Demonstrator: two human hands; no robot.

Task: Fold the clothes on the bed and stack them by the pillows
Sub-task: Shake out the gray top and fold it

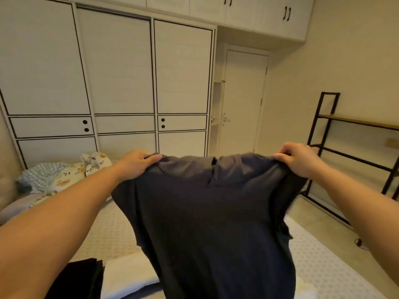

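Note:
A dark grey shirt (216,223) hangs in the air above the bed (336,262), spread wide between my two hands. My left hand (138,164) pinches its upper left corner and my right hand (299,159) pinches its upper right corner. The shirt's lower part drops out of view at the bottom. A folded black garment (79,279) and a folded white garment (129,275) lie on the bed at the lower left. The pillows (64,175) are at the far left end of the bed.
A white wardrobe (116,83) with sliding doors stands behind the bed. A closed door (241,100) is at the back right. A black metal shelf rack (354,147) stands against the right wall, with tiled floor in front of it.

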